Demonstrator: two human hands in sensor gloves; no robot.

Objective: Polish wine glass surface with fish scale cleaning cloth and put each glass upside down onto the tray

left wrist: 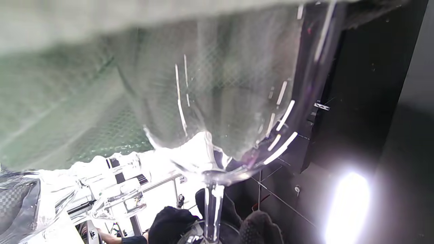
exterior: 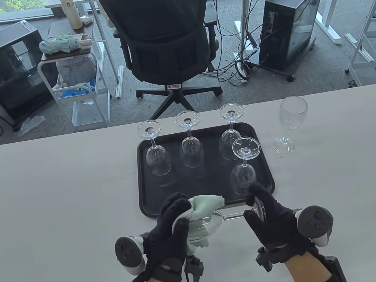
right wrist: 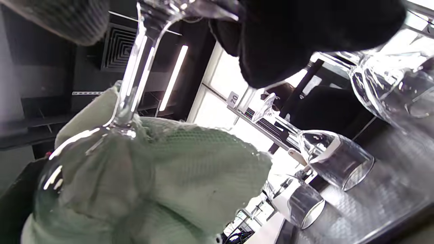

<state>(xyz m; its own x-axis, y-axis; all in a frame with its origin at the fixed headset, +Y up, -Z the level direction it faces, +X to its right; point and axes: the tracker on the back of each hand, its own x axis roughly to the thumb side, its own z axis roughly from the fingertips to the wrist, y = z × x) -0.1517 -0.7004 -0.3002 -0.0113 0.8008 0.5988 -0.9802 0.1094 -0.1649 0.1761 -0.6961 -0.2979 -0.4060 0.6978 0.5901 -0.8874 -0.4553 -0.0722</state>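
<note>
Centrally, at the lower middle of the table view, a wine glass (exterior: 220, 221) lies sideways between both hands — the right hand (exterior: 272, 220) pinches its foot so the stem acts as a handle, while the left hand (exterior: 167, 233) wraps the pale green cleaning cloth (exterior: 202, 209) round the bowl, presumably to rub the surface without leaving marks. Just above them sits the black tray (exterior: 144, 175), bearing four inverted glasses: three (exterior: 190, 147) in its upper row, one (exterior: 244, 169) at its lower right. An upright glass (exterior: 288, 123) waits right of the tray, unpolished by appearance. The lower-right inverted glass stands closest to the hands — a likely obstacle when setting down.
</note>
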